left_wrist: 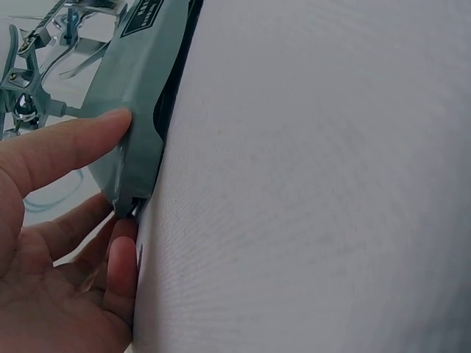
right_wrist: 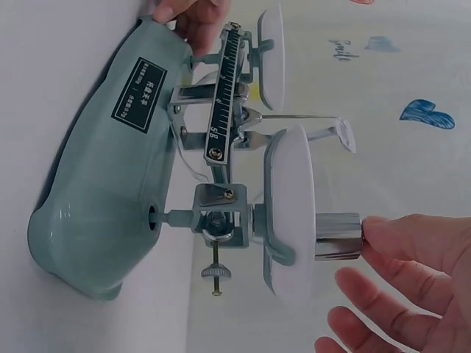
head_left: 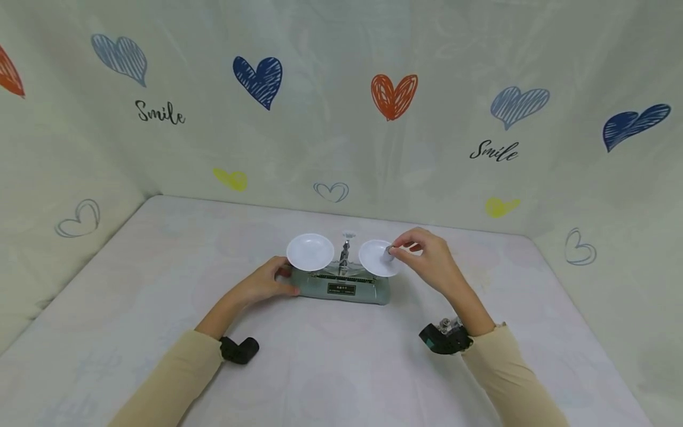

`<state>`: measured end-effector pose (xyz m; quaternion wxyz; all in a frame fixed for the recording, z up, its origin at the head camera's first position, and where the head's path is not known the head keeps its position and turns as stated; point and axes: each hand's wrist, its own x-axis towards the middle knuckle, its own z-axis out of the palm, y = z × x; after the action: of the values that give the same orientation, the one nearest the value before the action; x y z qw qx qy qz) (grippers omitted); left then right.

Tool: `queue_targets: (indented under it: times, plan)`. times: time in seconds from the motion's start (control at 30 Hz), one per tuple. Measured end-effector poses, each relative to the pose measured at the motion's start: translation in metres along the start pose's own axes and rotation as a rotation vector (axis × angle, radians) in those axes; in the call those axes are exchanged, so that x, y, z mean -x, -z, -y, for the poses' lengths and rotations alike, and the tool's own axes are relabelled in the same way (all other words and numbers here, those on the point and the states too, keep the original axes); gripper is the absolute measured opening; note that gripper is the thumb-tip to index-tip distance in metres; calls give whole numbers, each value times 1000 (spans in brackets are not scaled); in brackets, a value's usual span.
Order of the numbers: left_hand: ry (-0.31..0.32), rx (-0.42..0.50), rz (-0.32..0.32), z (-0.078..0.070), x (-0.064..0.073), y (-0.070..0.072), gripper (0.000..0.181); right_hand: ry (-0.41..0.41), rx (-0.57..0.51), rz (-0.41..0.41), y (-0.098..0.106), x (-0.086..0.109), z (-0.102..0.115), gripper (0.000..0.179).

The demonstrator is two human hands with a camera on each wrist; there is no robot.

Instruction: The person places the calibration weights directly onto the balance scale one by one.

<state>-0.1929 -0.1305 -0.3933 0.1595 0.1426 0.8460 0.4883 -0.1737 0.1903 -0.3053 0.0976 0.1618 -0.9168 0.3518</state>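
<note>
A grey-green balance scale (head_left: pixel 309 286) stands on the table with a white pan on either side. My left hand (head_left: pixel 265 280) grips the left end of its base; in the left wrist view the thumb presses the front face and the fingers sit behind the end. Over the right pan (head_left: pixel 372 256), my right hand (head_left: pixel 429 261) pinches a shiny metal cylinder weight (right_wrist: pixel 337 237) at its top between thumb and forefinger. The weight's lower end meets the pan in the right wrist view. Nothing shows on the left pan (head_left: pixel 310 252).
A white cloth covers the table (head_left: pixel 331 367). Behind it hangs a pale curtain (head_left: pixel 331 148) printed with hearts and "Smile". Each wrist wears a black camera mount, the right one (head_left: pixel 445 339) close above the table. The scale's pointer and ruled beam (right_wrist: pixel 223 92) stand between the pans.
</note>
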Motion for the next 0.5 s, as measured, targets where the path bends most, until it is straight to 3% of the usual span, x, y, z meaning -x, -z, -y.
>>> queue_targets:
  times: [0.3, 0.5]
  plan:
    - [15, -1, 3, 0, 0, 0, 72, 12, -38, -4, -13, -7, 2, 14]
    - [11, 6, 10, 0, -1, 1, 71, -32, -45, 25, -18, -8, 6, 14]
